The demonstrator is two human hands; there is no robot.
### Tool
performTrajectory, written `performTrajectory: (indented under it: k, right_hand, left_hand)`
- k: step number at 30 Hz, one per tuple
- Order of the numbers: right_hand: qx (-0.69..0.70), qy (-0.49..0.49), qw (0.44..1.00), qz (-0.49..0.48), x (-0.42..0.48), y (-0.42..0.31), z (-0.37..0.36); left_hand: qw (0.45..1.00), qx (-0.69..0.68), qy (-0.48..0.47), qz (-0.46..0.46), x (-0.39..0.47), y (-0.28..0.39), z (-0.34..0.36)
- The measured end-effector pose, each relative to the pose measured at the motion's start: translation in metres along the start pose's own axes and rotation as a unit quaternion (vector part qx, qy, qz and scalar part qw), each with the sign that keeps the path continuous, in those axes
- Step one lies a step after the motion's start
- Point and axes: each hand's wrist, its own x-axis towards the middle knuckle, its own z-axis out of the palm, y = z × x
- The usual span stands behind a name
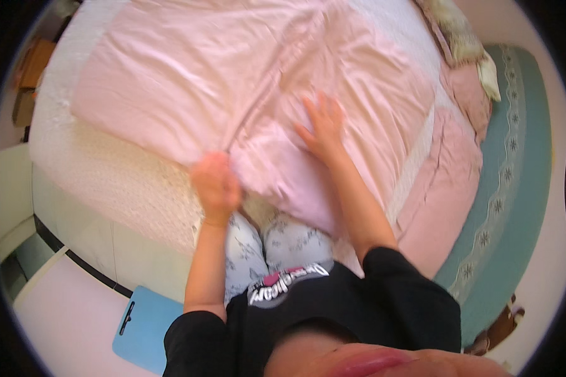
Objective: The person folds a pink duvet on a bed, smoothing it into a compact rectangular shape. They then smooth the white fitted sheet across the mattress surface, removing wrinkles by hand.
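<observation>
A pink quilt or duvet cover (pixel 170 75) lies wrinkled over a bed, with a long seam or fold running diagonally down to its near edge. At that edge my left hand (pixel 215 181), a little blurred, is closed on the pink fabric near the lower end of the seam. Farther right, my right hand (pixel 323 125) rests palm down on the fabric with its fingers spread, holding nothing. Between my hands a part of the fabric bulges up in front of my knees.
A white textured mattress cover (pixel 122 174) shows under the fabric. Pink pillows (pixel 443 174) lie along the right side against a green padded headboard (pixel 523 155). A blue board-like object (pixel 146 325) is at the lower left, below the bed's side. A wooden item (pixel 35 63) stands at the far left.
</observation>
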Motion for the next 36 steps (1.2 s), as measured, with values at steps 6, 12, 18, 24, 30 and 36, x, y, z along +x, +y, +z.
performTrajectory:
  k: [6, 12, 18, 24, 30, 36]
  right_hand:
    - [-0.015, 0.214, 0.966, 0.143, -0.082, 0.082, -0.065]
    - [0.318, 0.206, 0.741, 0.554, -0.167, 0.176, -0.054]
    - [0.684, 0.135, 0.522, 0.491, -0.200, 0.159, -0.038]
    - [0.780, 0.114, 0.450, 0.420, -0.177, 0.137, -0.088]
    - [0.850, 0.129, 0.344, 0.376, -0.138, 0.108, -0.140]
    - [0.856, 0.177, 0.327, 0.360, -0.110, 0.071, -0.151]
  left_hand:
    - [0.914, 0.026, -0.395, -0.088, -0.001, 0.035, 0.011]
    - [0.883, 0.054, -0.452, -0.117, -0.010, 0.028, 0.025]
    - [0.902, 0.062, -0.417, -0.089, -0.005, 0.034, 0.020]
    - [0.928, -0.017, -0.347, 0.134, -0.007, 0.045, 0.018]
    - [0.914, -0.265, -0.293, 0.092, -0.025, 0.170, 0.023]
    - [0.969, -0.189, -0.130, 0.096, -0.007, 0.211, 0.059]
